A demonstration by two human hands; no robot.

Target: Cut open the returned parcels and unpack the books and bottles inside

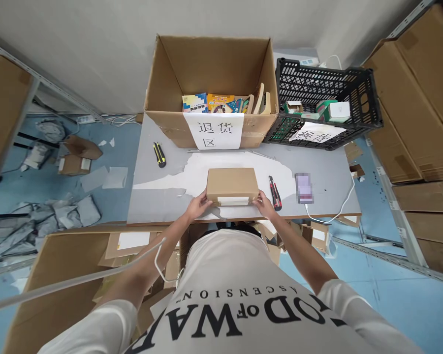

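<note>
A small brown cardboard box [232,182] with a white label on its near side sits at the front of the table [162,196]. My left hand [198,204] grips its left end, fingers closed against the lower corner. At the opposite end my right hand [264,203] holds the lower right corner. Close to the right hand lies a red and black utility knife [275,192]. A yellow and black utility knife [159,155] rests farther off at the left. The underside of the box is hidden.
Behind stands a large open carton [210,130] with several books [221,103] and a paper sign. Right of it, a black plastic crate [325,83] holds small boxes. A phone [304,188] on a white cable lies at the right. Another big carton [59,285] stands below left.
</note>
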